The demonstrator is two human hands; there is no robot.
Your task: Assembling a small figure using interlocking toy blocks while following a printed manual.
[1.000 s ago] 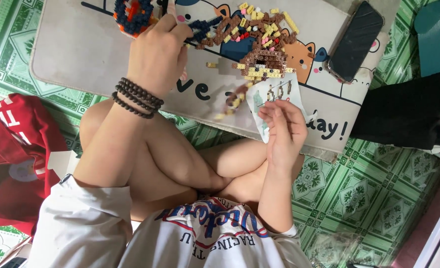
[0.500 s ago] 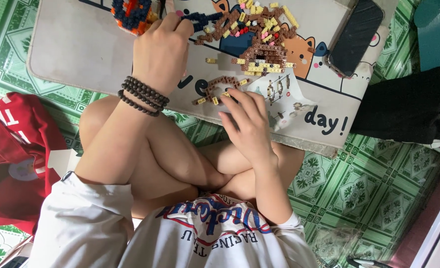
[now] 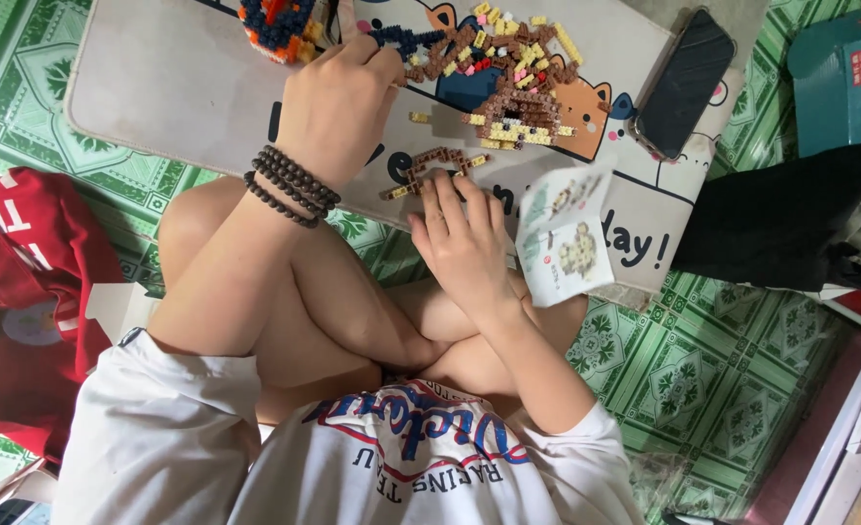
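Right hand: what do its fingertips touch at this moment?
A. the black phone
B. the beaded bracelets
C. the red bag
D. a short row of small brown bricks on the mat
D: the right hand lies flat with its fingertips on the row of brown bricks on the mat, while the black phone lies apart from it.

A black phone (image 3: 683, 83) beside red cloth (image 3: 22, 292).

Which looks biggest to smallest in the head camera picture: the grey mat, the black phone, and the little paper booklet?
1. Grey mat, by far the largest.
2 and 3. Black phone and paper booklet look about alike; the booklet is tilted up, so I won't rank them.
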